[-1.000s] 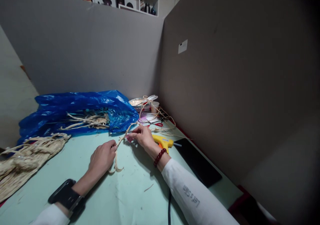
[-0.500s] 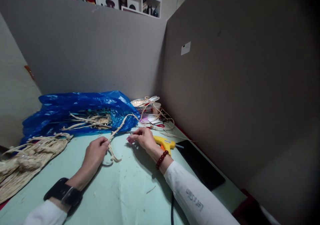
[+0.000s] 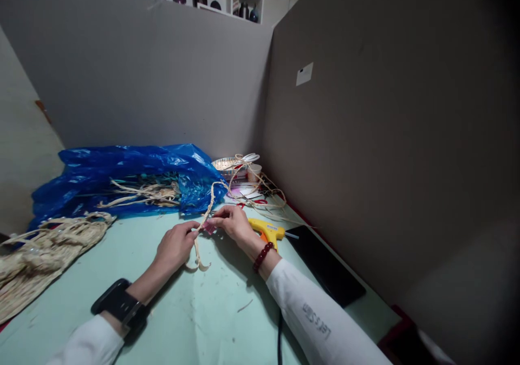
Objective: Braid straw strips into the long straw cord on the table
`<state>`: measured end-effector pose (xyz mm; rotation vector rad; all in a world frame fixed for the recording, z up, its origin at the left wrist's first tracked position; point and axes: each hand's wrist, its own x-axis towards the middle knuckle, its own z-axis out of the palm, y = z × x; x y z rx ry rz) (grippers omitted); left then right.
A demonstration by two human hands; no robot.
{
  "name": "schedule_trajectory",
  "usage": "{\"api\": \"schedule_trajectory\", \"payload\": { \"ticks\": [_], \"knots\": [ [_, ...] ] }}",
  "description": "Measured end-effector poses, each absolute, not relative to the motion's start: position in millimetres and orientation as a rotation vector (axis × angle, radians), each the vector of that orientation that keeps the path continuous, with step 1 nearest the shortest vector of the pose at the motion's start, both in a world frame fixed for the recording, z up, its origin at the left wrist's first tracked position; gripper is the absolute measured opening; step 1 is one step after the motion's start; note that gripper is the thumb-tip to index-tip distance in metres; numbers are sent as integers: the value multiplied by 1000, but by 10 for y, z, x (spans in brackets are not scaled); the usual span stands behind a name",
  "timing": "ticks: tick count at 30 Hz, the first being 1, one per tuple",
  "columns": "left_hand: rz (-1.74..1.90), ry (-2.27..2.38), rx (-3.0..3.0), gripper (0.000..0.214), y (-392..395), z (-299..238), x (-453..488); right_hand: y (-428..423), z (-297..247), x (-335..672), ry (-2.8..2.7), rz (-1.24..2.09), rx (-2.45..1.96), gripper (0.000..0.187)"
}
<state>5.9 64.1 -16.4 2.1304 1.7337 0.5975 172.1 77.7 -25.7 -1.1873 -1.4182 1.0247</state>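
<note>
A woven straw bundle (image 3: pixel 40 246) lies at the far left of the bench (image 3: pixel 211 316), with a blue plastic bag (image 3: pixel 122 173) behind it. The left hand (image 3: pixel 175 246) is closed, thumb and fingers pinching the straw cord (image 3: pixel 208 205), whose loose end curls on the bench just below. The cord rises between the 2 hands toward the bag. The right hand (image 3: pixel 232 223), fingers nearly shut, pinches a pink piece (image 3: pixel 209 227) against the cord. Both pinches are best set close together with the cord held taut, so the piece cannot slip. A yellow glue gun (image 3: pixel 266 229) lies just right of that wrist

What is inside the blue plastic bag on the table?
Pale straw strands and a few teal ones show at the opening of the bag. Whatever lies deeper is covered by the plastic.
</note>
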Motion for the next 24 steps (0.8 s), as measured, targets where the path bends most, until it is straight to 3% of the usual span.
{"api": "schedule_trajectory", "payload": {
  "ticks": [19,24],
  "knots": [
    [638,1805,2119,34,598,-181,117,774,-213,1763,-1401,1006,-1210,22],
    [716,1751,2058,36,642,-219,72,782,-227,1756,-1406,1016,-1202,28]
  ]
}}
